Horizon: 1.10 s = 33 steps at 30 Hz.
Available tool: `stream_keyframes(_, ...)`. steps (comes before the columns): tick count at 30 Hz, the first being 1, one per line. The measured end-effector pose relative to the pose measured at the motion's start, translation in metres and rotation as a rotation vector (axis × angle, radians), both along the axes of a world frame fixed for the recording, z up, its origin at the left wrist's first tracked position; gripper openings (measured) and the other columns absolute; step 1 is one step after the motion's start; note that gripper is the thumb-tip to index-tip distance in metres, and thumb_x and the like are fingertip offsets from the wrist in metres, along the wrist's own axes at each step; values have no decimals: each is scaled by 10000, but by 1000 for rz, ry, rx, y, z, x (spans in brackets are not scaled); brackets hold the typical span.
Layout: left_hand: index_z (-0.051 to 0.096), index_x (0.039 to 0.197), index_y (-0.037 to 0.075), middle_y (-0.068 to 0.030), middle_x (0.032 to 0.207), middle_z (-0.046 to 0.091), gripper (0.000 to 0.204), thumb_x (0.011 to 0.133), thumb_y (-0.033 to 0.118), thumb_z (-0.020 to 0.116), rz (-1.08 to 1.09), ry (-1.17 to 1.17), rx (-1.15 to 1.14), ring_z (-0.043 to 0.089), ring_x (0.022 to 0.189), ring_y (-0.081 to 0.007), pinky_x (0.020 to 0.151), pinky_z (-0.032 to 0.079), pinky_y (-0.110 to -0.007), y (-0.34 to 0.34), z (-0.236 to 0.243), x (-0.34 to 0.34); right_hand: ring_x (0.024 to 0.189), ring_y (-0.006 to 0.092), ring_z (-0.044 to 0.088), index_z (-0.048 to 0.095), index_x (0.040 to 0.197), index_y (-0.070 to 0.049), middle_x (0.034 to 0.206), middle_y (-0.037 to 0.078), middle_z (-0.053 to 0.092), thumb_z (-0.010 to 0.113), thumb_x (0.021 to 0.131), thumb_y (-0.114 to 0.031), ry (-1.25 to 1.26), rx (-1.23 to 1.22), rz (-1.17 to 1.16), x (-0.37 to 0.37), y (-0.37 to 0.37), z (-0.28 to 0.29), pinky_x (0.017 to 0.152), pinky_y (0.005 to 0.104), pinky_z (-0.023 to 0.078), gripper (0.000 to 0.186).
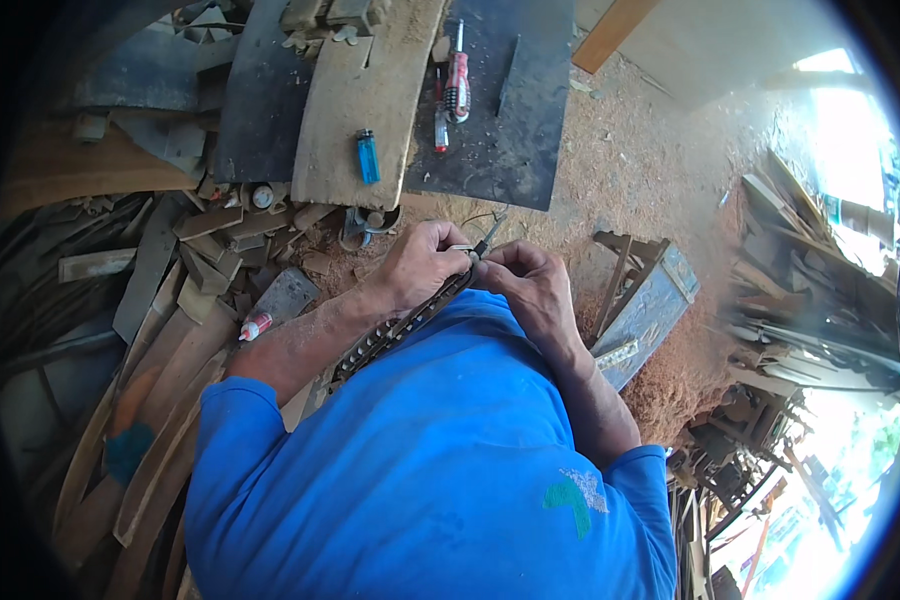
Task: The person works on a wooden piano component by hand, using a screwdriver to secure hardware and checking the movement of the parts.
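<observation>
the studded dark strip (407, 322) slants across the lap of a blue shirt (420, 450), upper end near the black board's (538, 110) near edge. left hand (418, 268) and right hand (538, 288) both pinch that end; fine fiddling, i'd judge, needing steady fingertips. beyond, a dusty, curved plank (355, 95) carries a glossy translucent lighter (368, 158) by its near edge.

No words, numbers or signs can be read on anything in view.
</observation>
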<state>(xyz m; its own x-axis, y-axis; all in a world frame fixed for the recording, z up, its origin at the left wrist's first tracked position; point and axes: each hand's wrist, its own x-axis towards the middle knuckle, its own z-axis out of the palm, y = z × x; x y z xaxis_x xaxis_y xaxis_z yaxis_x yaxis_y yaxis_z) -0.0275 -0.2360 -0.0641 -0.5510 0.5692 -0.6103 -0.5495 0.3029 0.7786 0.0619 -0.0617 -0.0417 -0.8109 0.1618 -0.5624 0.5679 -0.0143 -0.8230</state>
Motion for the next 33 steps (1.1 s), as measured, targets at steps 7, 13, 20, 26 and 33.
stream_keyframes(7, 596, 959, -38, -36, 812, 630, 80, 878, -36, 599, -17, 39, -18, 572, 651, -53, 526, 456, -225, 16, -3, 10, 798, 87, 657, 697, 955, 3, 827, 39, 697, 741, 897, -90, 53, -107, -77, 10, 10, -4, 717, 237, 526, 118)
stream_keyframes(13, 585, 1002, -17, -31, 853, 626, 161, 855, -84, 588, 81, -37, 83, 593, 728, -61, 613, 478, -217, 28, -11, 13, 892, 115, 670, 724, 1026, 1, 965, 51, 689, 707, 905, -15, 405, 162, 26, 24, 16, -24, 784, 263, 541, 124)
stream_keyframes(20, 579, 983, 25, -9, 841, 604, 188, 850, -108, 572, 96, -61, 176, 576, 738, -61, 653, 484, -227, 36, -8, 4, 853, 217, 698, 765, 1060, -60, 965, 100, 690, 732, 864, -64, 451, 205, 18, 16, 23, -21, 755, 307, 553, 198)
stream_keyframes(26, 594, 954, 41, 9, 800, 591, 172, 838, -85, 586, 207, 75, 204, 553, 698, -55, 621, 477, -231, 81, -20, -29, 842, 210, 688, 774, 1029, -50, 933, 115, 697, 710, 883, -97, 384, 353, -86, -31, 45, -13, 749, 301, 533, 167)
stream_keyframes(33, 605, 998, 44, 14, 824, 593, 218, 828, -84, 557, 303, 74, 97, 546, 716, -56, 649, 432, -201, 106, -51, -33, 800, 170, 693, 778, 1009, -49, 879, 105, 714, 723, 869, -115, 275, 250, -125, -54, 70, -42, 726, 295, 534, 164)
